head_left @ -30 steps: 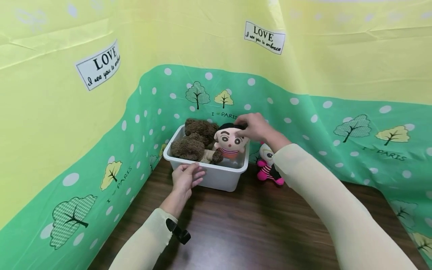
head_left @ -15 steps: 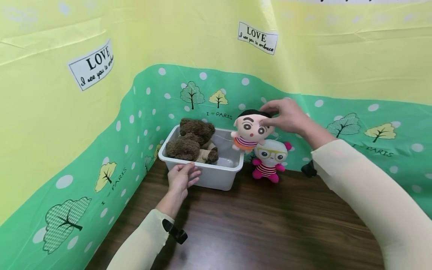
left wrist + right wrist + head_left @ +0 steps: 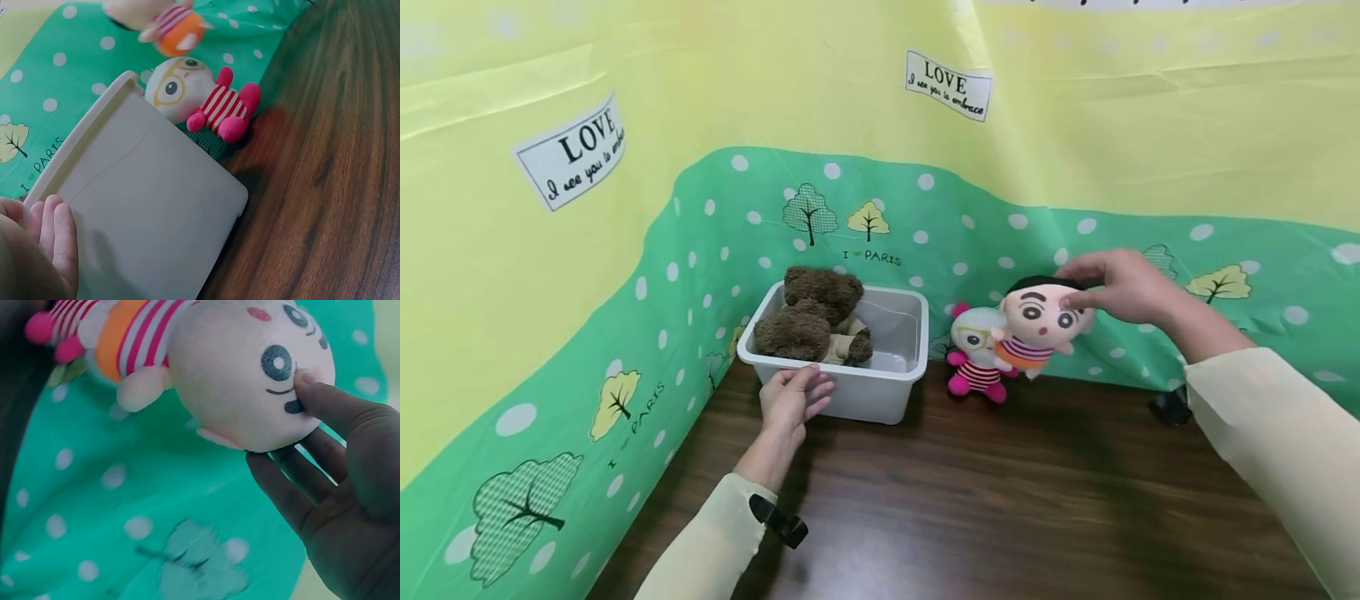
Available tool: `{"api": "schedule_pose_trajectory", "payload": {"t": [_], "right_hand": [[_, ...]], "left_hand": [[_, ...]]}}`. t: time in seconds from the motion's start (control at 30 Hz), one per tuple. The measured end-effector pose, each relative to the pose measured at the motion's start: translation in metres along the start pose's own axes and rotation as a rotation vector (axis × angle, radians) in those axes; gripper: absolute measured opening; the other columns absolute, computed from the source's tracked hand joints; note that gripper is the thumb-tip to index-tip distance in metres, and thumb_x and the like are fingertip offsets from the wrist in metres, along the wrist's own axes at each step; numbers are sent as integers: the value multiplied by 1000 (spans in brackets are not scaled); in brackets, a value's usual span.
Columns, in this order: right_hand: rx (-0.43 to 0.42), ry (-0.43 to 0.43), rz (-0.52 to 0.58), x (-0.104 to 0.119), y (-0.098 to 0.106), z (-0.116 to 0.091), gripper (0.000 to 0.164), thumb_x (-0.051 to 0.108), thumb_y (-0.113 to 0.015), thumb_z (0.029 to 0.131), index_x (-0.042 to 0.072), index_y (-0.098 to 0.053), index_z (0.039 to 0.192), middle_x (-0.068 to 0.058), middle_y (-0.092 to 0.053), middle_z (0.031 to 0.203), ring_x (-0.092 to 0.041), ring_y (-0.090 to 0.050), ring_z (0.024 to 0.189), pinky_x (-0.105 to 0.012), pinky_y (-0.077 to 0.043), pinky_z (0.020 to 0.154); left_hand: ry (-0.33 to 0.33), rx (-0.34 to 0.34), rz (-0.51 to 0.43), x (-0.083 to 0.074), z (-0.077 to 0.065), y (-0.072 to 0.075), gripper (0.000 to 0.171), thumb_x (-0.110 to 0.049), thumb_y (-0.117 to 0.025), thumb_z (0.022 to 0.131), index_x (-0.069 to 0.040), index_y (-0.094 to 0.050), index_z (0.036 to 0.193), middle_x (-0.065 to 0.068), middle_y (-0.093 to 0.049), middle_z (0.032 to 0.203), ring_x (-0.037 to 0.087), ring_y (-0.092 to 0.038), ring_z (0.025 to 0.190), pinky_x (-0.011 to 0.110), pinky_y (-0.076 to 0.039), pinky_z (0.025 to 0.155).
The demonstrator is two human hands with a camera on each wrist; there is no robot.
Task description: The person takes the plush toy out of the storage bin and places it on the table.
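Observation:
My right hand (image 3: 1123, 285) pinches a plush boy doll (image 3: 1036, 321) by its head, thumb on the face and fingers behind, as the right wrist view shows. The doll has black hair, a striped top and orange bottoms. It hangs in front of a plush panda (image 3: 977, 379) with yellow glasses and a red-striped body, covering part of it. My left hand (image 3: 788, 400) holds the front rim of a light grey plastic bin (image 3: 868, 396); in the left wrist view its fingers (image 3: 64, 234) lie along the outer wall. Brown teddy bears (image 3: 797, 329) lie in the bin's left part.
The bin and panda stand on a dark wood-grain table (image 3: 970, 500), close to a green and yellow printed curtain (image 3: 917, 192). The curtain also runs along the left side.
My right hand has lifted the boy doll out of the bin and carried it right, past the bin's right rim, to in front of the panda. The left hand stays at the rim.

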State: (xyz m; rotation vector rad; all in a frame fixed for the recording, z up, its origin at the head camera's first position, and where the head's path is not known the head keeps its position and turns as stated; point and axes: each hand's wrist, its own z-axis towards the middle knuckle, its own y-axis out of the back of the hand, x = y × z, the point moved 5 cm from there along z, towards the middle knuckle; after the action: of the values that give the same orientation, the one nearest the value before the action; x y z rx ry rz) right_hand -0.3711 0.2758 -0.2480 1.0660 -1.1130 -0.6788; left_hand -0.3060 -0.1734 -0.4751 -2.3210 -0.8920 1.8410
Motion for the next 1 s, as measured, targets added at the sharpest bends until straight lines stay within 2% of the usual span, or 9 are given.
{"api": "schedule_pose_trajectory", "payload": {"t": [0.23, 0.43, 0.67, 1.0], "right_hand": [[10, -55, -24, -59, -13, -23, 46, 24, -75, 96, 1, -64, 134, -28, -65, 131, -46, -60, 119, -63, -54, 93], [3, -87, -28, -98, -32, -33, 48, 21, -74, 96, 0, -61, 137, -31, -61, 135, -51, -56, 122, -65, -52, 94], [33, -125, -50, -119, -55, -29, 47, 18, -71, 98, -1, -58, 138, -34, -56, 138, -55, -49, 126, -68, -48, 96], [-7, -161, -8, -153, -75, -29, 47, 17, -69, 98, -5, -56, 138, -38, -53, 137, -60, -47, 125, -71, -45, 97]], "left_hand": [[2, 0, 15, 0, -2, -2, 27, -17, -75, 92, -8, -54, 107, 5, -79, 89, 19, -78, 79, 37, -66, 72], [-1, -8, 30, 0, -4, 0, 26, -18, -75, 92, -8, -54, 104, 4, -79, 87, 19, -78, 79, 35, -66, 70], [-2, -14, 28, -3, -6, 7, 27, -18, -74, 92, -8, -52, 103, 7, -79, 91, 18, -78, 79, 35, -66, 71], [-12, -5, 37, -1, -5, 1, 26, -18, -74, 92, -8, -52, 103, 7, -79, 90, 18, -78, 77, 35, -66, 68]]}}
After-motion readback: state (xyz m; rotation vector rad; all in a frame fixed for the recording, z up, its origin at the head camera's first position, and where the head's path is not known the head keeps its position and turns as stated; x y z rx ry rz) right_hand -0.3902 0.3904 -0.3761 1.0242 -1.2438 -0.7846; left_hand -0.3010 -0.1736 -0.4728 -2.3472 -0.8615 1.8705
